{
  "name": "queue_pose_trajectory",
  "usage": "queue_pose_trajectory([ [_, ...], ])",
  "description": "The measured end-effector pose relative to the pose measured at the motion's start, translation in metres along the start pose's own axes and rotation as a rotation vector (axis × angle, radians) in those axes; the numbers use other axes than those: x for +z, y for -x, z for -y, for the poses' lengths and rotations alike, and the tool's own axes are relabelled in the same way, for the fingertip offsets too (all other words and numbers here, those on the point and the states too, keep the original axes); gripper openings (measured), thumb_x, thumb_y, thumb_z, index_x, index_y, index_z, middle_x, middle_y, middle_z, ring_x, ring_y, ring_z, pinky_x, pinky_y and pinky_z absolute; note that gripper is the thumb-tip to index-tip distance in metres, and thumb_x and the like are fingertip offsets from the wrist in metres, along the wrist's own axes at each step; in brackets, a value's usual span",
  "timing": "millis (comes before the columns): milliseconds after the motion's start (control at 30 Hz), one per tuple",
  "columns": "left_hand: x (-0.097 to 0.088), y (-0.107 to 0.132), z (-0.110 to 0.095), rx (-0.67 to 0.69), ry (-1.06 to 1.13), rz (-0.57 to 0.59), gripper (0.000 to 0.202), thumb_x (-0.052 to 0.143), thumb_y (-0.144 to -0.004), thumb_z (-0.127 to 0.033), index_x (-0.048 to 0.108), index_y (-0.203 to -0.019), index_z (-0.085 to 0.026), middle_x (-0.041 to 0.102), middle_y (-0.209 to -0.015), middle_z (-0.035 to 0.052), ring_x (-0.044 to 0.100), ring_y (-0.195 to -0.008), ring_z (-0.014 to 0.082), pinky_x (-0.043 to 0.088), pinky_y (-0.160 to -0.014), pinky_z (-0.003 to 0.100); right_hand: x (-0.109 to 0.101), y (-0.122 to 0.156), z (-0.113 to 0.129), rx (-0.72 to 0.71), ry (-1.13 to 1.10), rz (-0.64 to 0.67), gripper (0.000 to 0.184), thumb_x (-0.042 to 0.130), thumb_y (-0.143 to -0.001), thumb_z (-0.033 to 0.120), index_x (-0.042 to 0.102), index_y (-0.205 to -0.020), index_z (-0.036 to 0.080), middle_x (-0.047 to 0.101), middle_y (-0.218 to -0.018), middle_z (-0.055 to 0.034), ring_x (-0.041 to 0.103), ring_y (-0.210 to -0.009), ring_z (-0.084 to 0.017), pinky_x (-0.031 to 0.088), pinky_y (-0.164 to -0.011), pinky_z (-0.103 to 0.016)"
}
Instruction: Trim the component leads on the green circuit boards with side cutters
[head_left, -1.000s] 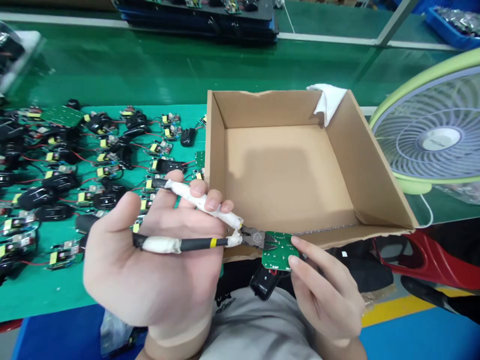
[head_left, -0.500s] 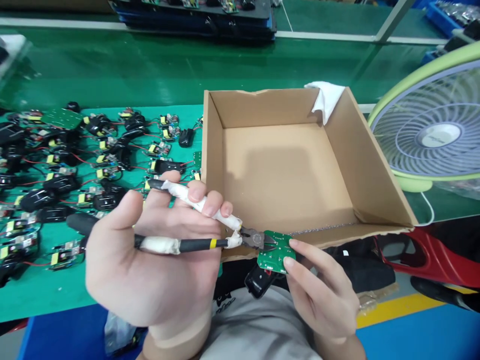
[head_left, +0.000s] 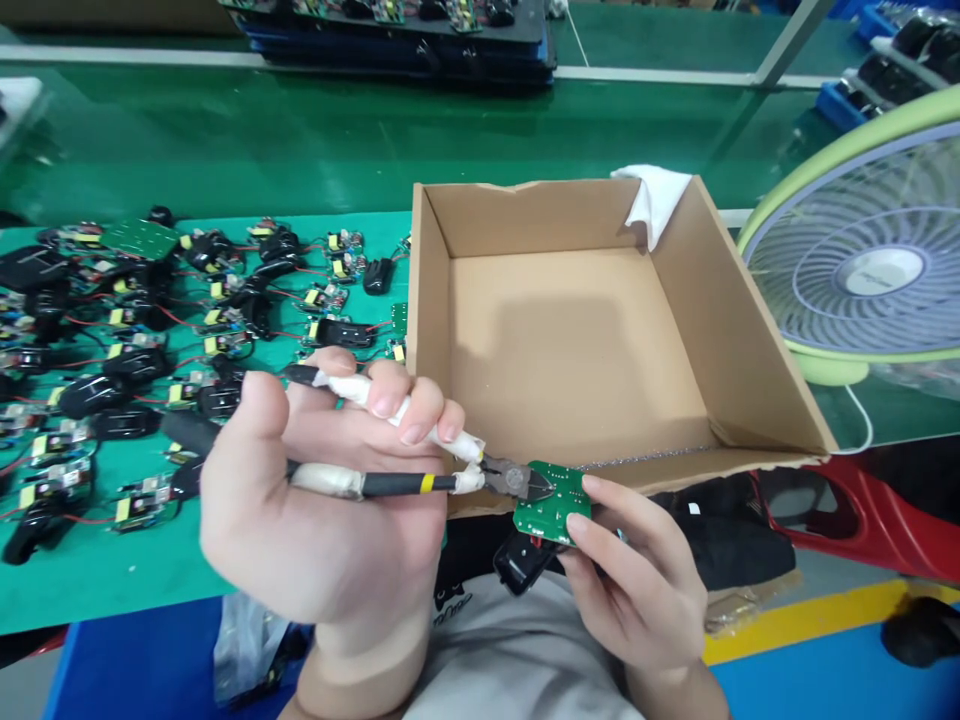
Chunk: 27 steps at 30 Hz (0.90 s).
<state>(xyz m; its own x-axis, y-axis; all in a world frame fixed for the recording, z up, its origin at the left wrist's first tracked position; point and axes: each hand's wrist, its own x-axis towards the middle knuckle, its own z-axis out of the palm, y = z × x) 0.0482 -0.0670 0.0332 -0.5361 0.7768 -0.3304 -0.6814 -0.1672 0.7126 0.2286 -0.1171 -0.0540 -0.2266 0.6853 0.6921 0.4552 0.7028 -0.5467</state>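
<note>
My left hand (head_left: 330,510) is palm up, its fingers wrapped around a pair of diagonal cutters (head_left: 397,484) with taped handles. The cutters' jaws are closed together over the underside of a green circuit board (head_left: 551,505). Thumb and fingers of my right hand (head_left: 637,570) pinch that board by its right edge, near the front rim of the cardboard box. Below the board hangs a black plastic housing (head_left: 523,562), with a bit of red showing between the two. Whether the jaws grip a lead is too small to tell.
The cardboard box (head_left: 757,330) stands in front of me, a white cloth (head_left: 656,203) over its back corner. Boards wired to black housings (head_left: 135,362) cover the green mat at left. A fan (head_left: 862,260) stands at right. A chain (head_left: 652,457) lies along the box's front.
The cutters' jaws, parted before, have closed, and my left hand has squeezed the handles nearer together. My right hand still holds the board in nearly the same place.
</note>
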Motion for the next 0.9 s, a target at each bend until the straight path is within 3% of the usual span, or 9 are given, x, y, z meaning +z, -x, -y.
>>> queue_pose_trajectory([
  [167,0.000,0.000,0.000,0.017,0.006,-0.018,0.035,0.044,-0.092,-0.047,0.051,-0.071,-0.021,0.031,-0.064,-0.0015,0.033,-0.051,0.0117,0.038,-0.042,0.023,0.003,-0.005,0.003,0.044,-0.082,-0.036,0.032,0.064,-0.088,0.002,0.072,-0.116,0.017,0.072,-0.117,-0.0132,0.073,-0.101,-0.023,0.069,-0.073,-0.034],
  [333,0.001,0.002,-0.001,-0.008,0.035,-0.018,0.038,0.039,-0.094,-0.049,0.051,-0.071,-0.021,0.032,-0.063,-0.0015,0.033,-0.051,0.0117,0.038,-0.043,0.023,0.003,-0.004,0.007,0.054,-0.087,-0.046,0.029,0.063,-0.088,-0.001,0.073,-0.111,0.014,0.072,-0.116,-0.0127,0.073,-0.101,-0.020,0.068,-0.077,-0.030],
  [567,-0.002,0.002,0.000,0.001,0.075,0.021,0.031,0.052,-0.088,-0.047,0.052,-0.071,-0.021,0.036,-0.064,-0.0020,0.035,-0.051,0.0111,0.037,-0.043,0.024,0.003,-0.004,0.008,0.024,-0.055,-0.025,0.027,0.061,-0.091,0.001,0.072,-0.112,0.015,0.073,-0.113,-0.0110,0.072,-0.099,-0.018,0.068,-0.076,-0.029],
  [900,-0.002,-0.002,-0.001,-0.046,0.123,-0.001,0.044,0.027,-0.096,-0.049,0.049,-0.072,-0.019,0.031,-0.064,-0.0025,0.031,-0.048,0.0097,0.036,-0.041,0.021,-0.005,0.001,0.012,0.007,0.031,0.060,0.024,0.064,-0.090,0.000,0.071,-0.107,0.015,0.071,-0.111,-0.0087,0.072,-0.099,-0.016,0.067,-0.084,-0.025],
])
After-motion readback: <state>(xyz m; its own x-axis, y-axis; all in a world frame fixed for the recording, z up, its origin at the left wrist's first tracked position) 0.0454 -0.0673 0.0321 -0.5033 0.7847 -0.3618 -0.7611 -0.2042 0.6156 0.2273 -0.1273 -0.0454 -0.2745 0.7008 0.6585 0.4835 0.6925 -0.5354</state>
